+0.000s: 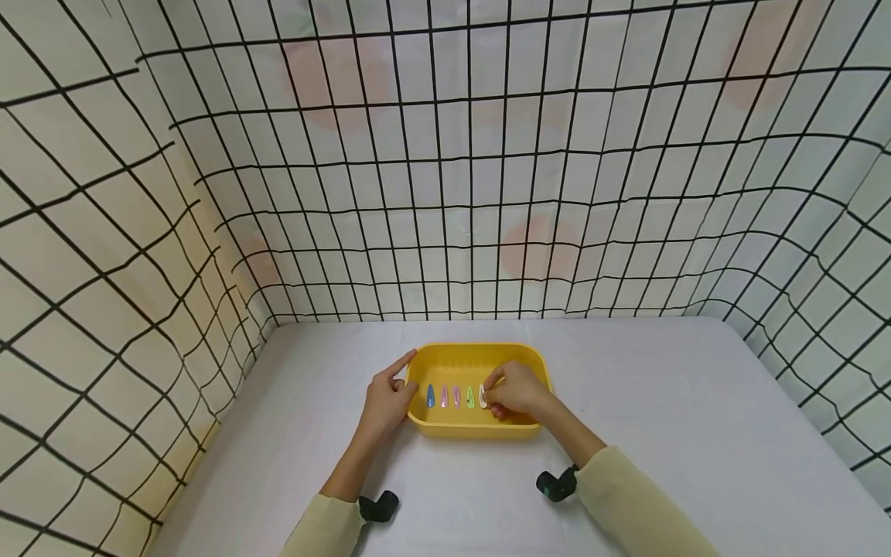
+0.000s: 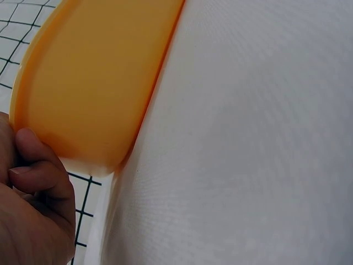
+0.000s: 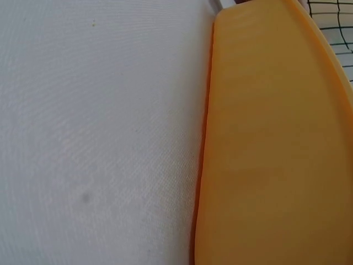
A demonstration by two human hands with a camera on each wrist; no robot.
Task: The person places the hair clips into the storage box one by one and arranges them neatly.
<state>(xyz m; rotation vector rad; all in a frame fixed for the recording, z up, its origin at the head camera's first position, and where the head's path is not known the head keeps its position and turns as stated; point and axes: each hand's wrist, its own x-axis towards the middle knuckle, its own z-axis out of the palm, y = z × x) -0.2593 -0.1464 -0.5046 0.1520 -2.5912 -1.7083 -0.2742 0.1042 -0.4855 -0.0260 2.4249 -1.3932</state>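
Note:
A yellow tray (image 1: 480,430) stands on the white table. Inside it, hair clips lie in a row from left to right: a blue hair clip (image 1: 431,396), two pink hair clips (image 1: 444,396), a green hair clip (image 1: 470,398) and a white hair clip (image 1: 483,397). My left hand (image 1: 387,398) grips the tray's left end, thumb over the rim and index finger stretched along it. Reaching in over the right side, my right hand (image 1: 518,389) pinches the white clip at the row's right end. The right wrist view shows mostly the tray's outer wall (image 3: 276,138), with the fingers hidden.
White cloth covers the table (image 1: 661,418) around the tray. A black wire grid (image 1: 473,162) with white sheeting behind it encloses the back and both sides. Each wrist bears a black camera (image 1: 379,507) near the sleeve.

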